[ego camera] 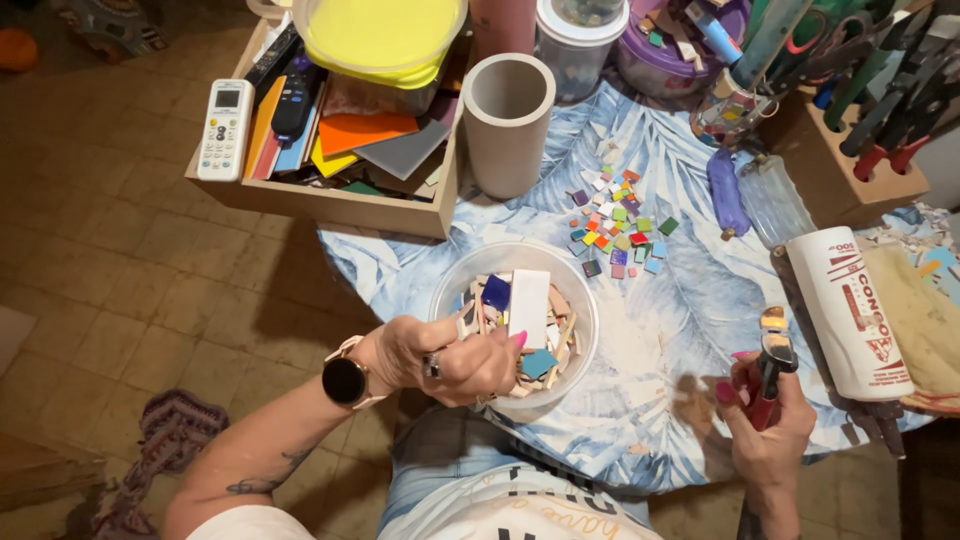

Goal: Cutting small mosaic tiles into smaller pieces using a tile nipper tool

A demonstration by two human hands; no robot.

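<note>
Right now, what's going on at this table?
A person sits at a round table with a leaf-print cover. The left hand grips the near rim of a clear bowl full of broken tile pieces. The right hand holds red-handled nippers upright beside it. A scatter of small coloured tiles lies beyond the bowl, next to a grey cylinder.

You're at a home craft table point(690, 300): mosaic tiles point(618, 222), tool rack point(880, 110), remotes point(224, 128), tiled floor point(130, 270)
</note>
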